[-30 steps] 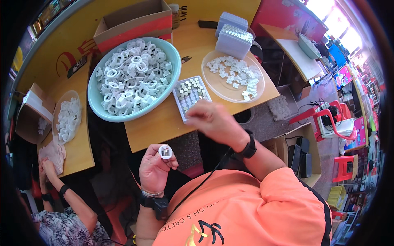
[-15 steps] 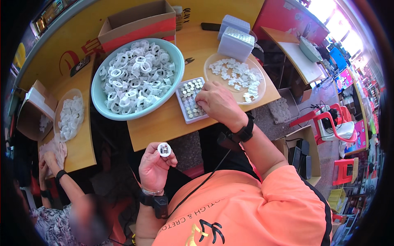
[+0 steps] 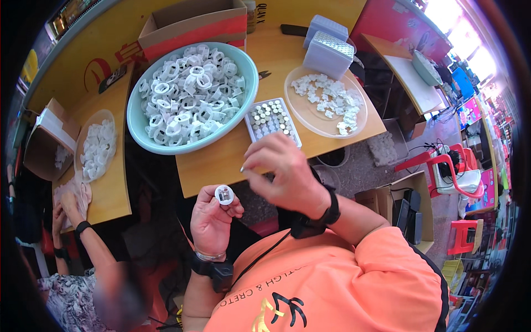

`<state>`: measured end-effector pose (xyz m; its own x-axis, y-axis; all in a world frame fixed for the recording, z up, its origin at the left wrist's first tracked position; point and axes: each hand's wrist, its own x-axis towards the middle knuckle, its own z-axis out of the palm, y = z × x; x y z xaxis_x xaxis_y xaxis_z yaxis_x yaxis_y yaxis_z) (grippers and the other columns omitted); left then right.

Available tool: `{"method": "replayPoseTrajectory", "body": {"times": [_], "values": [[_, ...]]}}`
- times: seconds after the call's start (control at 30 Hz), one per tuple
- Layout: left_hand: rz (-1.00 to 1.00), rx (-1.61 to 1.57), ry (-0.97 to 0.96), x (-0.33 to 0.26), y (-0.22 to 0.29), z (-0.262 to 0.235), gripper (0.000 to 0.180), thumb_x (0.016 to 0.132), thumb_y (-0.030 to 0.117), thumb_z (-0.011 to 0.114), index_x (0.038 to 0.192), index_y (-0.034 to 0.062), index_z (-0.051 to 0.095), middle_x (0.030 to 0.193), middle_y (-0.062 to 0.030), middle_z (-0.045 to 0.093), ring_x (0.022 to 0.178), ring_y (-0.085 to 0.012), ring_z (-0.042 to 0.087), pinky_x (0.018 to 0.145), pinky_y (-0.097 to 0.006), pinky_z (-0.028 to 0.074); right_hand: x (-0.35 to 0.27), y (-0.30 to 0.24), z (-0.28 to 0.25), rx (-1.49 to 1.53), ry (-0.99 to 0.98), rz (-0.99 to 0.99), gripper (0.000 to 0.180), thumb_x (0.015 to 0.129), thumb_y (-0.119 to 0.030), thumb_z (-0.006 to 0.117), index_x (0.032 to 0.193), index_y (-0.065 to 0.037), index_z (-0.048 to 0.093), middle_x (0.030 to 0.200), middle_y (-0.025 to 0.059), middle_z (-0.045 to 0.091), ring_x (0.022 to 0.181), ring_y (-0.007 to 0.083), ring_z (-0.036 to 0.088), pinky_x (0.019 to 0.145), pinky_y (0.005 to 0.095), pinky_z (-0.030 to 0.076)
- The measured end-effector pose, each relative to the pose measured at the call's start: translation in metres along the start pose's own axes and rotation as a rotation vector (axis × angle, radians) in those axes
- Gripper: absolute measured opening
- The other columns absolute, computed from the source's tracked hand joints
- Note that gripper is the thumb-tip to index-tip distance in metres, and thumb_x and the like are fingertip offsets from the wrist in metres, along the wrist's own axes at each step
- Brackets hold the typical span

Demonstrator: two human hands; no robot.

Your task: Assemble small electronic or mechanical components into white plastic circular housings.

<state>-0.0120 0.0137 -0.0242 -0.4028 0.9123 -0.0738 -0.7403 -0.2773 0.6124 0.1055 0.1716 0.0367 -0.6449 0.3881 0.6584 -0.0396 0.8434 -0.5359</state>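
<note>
Head view, left hand (image 3: pixel 213 218) pinching round white ring part (image 3: pixel 224 195), face up

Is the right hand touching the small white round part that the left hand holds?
Apart. In the head view the right hand hovers beside the white round part, with dark gap between them; only the left hand grips it.

The right hand (image 3: pixel 287 177) covers the near edge of the small tray (image 3: pixel 272 120) and hides whatever its fingertips pinch. The piece inside the white ring (image 3: pixel 224 195) is too small to tell, perhaps metal. At eleven o'clock, the cardboard box (image 3: pixel 191 25) is cut off by the picture's edge.
</note>
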Motion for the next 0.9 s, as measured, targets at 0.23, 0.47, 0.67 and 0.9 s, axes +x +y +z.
{"method": "replayPoseTrajectory", "body": {"times": [0.23, 0.47, 0.67, 0.9], "values": [[0.08, 0.051, 0.023, -0.003, -0.003, 0.007, 0.021, 0.096, 0.012, 0.049, 0.113, -0.0005, 0.05, 0.096, -0.011, 0.061, 0.081, -0.0181, 0.062, 0.075, -0.032, 0.052, -0.016, -0.017, 0.026, -0.031, -0.051, -0.048, 0.015, 0.066, -0.005, 0.072, 0.077, -0.008, 0.062, 0.084, 0.0031, 0.061, 0.079, 0.0241, 0.058, 0.074, 0.0361, 0.046], [0.072, 0.206, -0.002, -0.003, 0.0, 0.005, 0.021, 0.097, 0.013, 0.05, 0.112, -0.0012, 0.051, 0.095, -0.0096, 0.061, 0.082, -0.0168, 0.061, 0.074, -0.03, 0.051, -0.019, -0.019, 0.023, 0.001, -0.124, -0.041, 0.013, 0.068, -0.005, 0.071, 0.078, -0.009, 0.063, 0.085, 0.0026, 0.061, 0.079, 0.024, 0.057, 0.074, 0.0358, 0.046], [0.052, 0.281, 0.013, -0.004, 0.0, 0.006, 0.024, 0.096, 0.015, 0.051, 0.112, -0.0021, 0.051, 0.094, -0.0116, 0.062, 0.078, -0.0187, 0.063, 0.073, -0.03, 0.052, -0.025, -0.015, 0.02, 0.373, -0.238, 0.287, 0.008, 0.077, -0.001, 0.068, 0.08, -0.002, 0.061, 0.08, 0.0066, 0.06, 0.074, 0.0219, 0.062, 0.066, 0.0333, 0.05], [0.073, 0.276, -0.03, -0.005, -0.001, 0.006, 0.026, 0.095, 0.017, 0.053, 0.114, -0.0014, 0.052, 0.093, -0.0127, 0.063, 0.078, -0.0203, 0.064, 0.071, -0.031, 0.052, -0.028, -0.012, 0.02, 0.886, -0.261, 0.723, 0.012, 0.082, -0.002, 0.071, 0.084, 0.003, 0.059, 0.075, 0.0064, 0.067, 0.071, 0.0089, 0.064, 0.065, 0.0234, 0.051]]}}
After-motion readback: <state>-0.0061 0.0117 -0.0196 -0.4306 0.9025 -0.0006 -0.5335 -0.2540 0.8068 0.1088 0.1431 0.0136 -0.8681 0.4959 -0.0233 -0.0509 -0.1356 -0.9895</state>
